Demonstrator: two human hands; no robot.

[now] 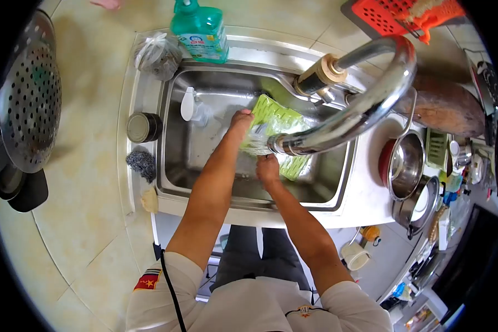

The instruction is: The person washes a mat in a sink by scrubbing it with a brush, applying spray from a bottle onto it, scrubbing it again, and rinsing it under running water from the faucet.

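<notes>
A light green slotted piece (282, 119) is held in the steel sink (177, 160), under the curved chrome faucet (365, 119), with water running over it. My left hand (241, 120) is closed on its left edge, near the upper corner. Lower down, my right hand (268, 167) is closed at its bottom edge, just below the spout. The fingertips of both hands are partly hidden by the piece and the splashing water. A white plastic object (188, 105) lies in the sink's upper left part.
Behind the sink stand a green soap bottle (202, 36) and a tied plastic bag (159, 55). A jar (144, 127) and a steel scourer (141, 163) sit along the left rim. Metal bowls (406, 163) are at the right; a perforated pan (30, 94) hangs far left.
</notes>
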